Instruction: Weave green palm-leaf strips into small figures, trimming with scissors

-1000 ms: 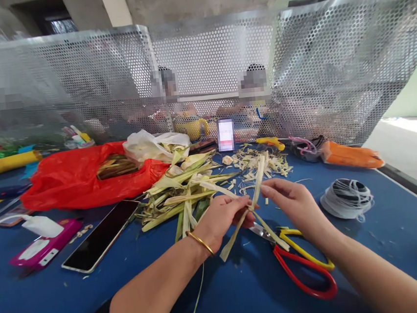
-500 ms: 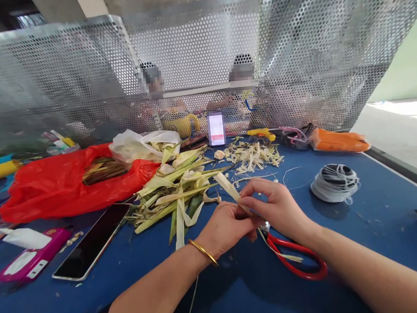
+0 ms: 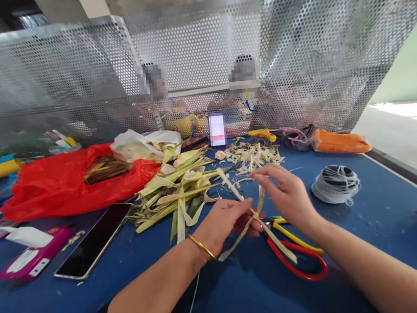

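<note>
Scissors [image 3: 301, 238] lie right of lower centre in the frame, beneath the strips [image 3: 254, 216]; these cross just right of centre, their longest line running upper left to lower right; the left hand [image 3: 231, 223] is nearer, thumb and fingers closed on them beside the crossing; the right hand [image 3: 285, 188] hangs up and right of it, fingers curled; whether they touch the upper end I cannot tell; beyond, husks [image 3: 182, 193] spread left of centre.
</note>
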Demonstrator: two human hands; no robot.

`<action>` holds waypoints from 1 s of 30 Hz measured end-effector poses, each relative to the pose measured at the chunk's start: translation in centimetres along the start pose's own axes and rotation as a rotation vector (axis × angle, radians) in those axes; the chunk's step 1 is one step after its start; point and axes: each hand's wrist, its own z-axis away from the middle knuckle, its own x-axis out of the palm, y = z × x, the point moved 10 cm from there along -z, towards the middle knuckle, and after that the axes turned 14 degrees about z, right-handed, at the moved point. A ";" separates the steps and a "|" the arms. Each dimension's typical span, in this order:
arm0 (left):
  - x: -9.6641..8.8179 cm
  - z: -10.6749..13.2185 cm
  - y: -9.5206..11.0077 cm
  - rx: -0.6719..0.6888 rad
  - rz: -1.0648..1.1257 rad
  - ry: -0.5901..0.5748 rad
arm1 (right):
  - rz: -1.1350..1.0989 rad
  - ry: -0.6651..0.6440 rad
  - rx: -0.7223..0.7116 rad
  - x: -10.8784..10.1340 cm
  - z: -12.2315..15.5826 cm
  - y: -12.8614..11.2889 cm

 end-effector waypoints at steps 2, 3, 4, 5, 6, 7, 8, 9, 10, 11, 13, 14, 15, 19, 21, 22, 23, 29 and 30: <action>-0.7 -0.2 0.6 0.035 0.039 0.023 | 0.023 0.106 0.147 -1.6 -0.4 2.1; -0.9 -0.2 1.0 0.052 0.046 0.031 | 0.011 0.112 0.229 -1.7 -0.5 3.2; -1.1 -0.3 1.2 0.069 0.050 0.040 | -0.025 0.070 0.297 -1.3 -0.5 4.0; -1.3 -0.3 1.4 0.082 0.050 0.050 | -0.082 -0.019 0.340 -0.3 -0.5 4.5; -1.4 -0.4 1.6 0.091 0.046 0.063 | -0.149 -0.135 0.356 1.2 -0.3 4.5; -1.5 -0.4 1.6 0.098 0.038 0.075 | -0.218 -0.253 0.356 2.6 0.0 4.1; -1.6 -0.4 1.6 0.104 0.028 0.088 | -0.285 -0.349 0.353 3.9 0.5 3.7; -1.7 -0.5 1.6 0.109 0.015 0.098 | -0.345 -0.418 0.353 4.8 1.0 3.2; -1.7 -0.5 1.5 0.112 0.002 0.101 | -0.390 -0.458 0.359 5.5 1.4 2.8; -1.7 -0.6 1.4 0.115 -0.012 0.102 | -0.416 -0.464 0.367 5.9 1.7 2.6; -1.7 -0.7 1.2 0.128 -0.029 0.098 | -0.400 -0.411 0.363 5.8 1.9 2.6; -1.7 -0.7 1.2 0.132 -0.023 0.100 | -0.357 -0.371 0.340 5.4 1.7 2.6; -1.8 -0.8 1.1 0.136 -0.006 0.107 | -0.298 -0.331 0.305 5.0 1.5 2.6; -2.5 -0.8 1.6 0.171 0.099 0.174 | -0.138 -0.259 0.170 3.6 0.6 1.9; -2.6 -0.9 2.1 0.202 0.114 0.186 | -0.130 -0.332 0.132 4.0 0.6 1.5; -2.6 -0.9 2.2 0.213 0.113 0.188 | -0.132 -0.379 0.124 4.4 0.8 1.4; -2.6 -0.9 2.3 0.224 0.107 0.190 | -0.137 -0.418 0.125 4.8 0.9 1.4; -2.6 -0.8 2.8 0.319 -0.029 0.200 | -0.279 -0.452 0.246 6.3 1.8 2.0; -2.6 -0.9 2.8 0.325 -0.056 0.197 | -0.305 -0.454 0.259 6.5 1.8 2.0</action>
